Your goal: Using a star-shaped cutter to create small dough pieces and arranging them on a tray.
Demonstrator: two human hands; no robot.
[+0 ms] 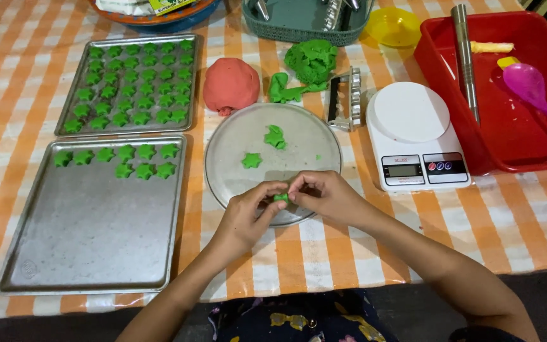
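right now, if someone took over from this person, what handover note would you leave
Left hand and right hand: both pinch one small green dough piece over the round metal plate.
On the plate: one green star and a green scrap.
Done: far tray full of stars; near tray holds one row plus three.
Left: most of the near tray bare; green dough lump and red dough ball unused behind the plate.
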